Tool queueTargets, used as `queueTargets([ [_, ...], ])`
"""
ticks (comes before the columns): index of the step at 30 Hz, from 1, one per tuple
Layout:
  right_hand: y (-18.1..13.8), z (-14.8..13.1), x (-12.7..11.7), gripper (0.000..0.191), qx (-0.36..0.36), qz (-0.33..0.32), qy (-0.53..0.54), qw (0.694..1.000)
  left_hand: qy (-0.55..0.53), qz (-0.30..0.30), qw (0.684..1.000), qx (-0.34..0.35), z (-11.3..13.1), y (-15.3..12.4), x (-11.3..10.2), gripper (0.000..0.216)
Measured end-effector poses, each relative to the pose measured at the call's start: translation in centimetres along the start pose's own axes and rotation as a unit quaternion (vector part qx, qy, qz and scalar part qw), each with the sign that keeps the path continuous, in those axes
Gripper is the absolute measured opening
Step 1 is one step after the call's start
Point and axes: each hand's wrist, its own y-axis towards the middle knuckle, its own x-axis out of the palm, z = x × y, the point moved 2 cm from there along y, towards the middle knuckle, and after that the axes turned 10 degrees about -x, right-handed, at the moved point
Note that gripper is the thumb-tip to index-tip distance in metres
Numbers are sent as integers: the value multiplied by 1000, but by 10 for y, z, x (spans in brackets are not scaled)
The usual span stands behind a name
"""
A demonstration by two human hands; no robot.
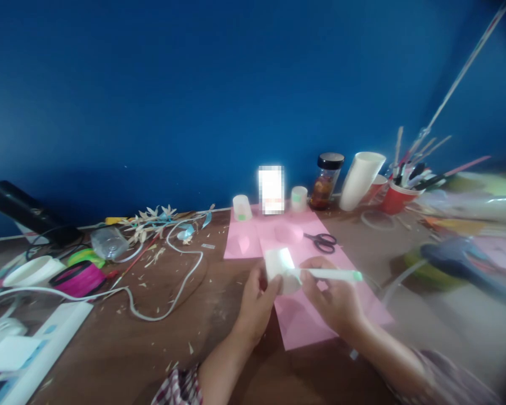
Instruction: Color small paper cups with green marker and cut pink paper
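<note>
My left hand point(256, 301) is closed on a small white paper cup point(279, 269), held tilted over the pink paper sheets point(307, 320). A green patch shows on the cup's side. My right hand point(333, 298) is closed on a white marker with a green end point(331, 274); its tip is at the cup. Black scissors point(321, 241) lie on the pink paper just beyond my hands.
Two small white cups point(242, 207) point(299, 198) with green marks, a jar point(326, 180), a big white cup point(361, 179) and a red cup of tools point(398, 197) line the blue wall. A white cable point(181, 287), dried flowers point(152, 219) and a pink spool point(78, 278) lie to the left.
</note>
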Motion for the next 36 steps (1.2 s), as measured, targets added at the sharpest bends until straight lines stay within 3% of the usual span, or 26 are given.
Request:
queueTargets([
  [9,-3,2,1,10,5,18,32,999,-27,1,1000,-4,0,-1,1,43],
  [14,0,-2,-3,5,56,104,101,988,-161,-53,985,-31,-1,-2,2,38],
  [22,3,-1,-3,4,61,141,110,982,-275,-86,950,-116,3,1,0,28],
  [28,2,-3,-5,4,58,122,87,987,-292,-75,940,-162,5,1,-1,28],
  [36,1,-5,-6,4,55,97,52,992,-283,-86,943,-150,4,1,0,30],
])
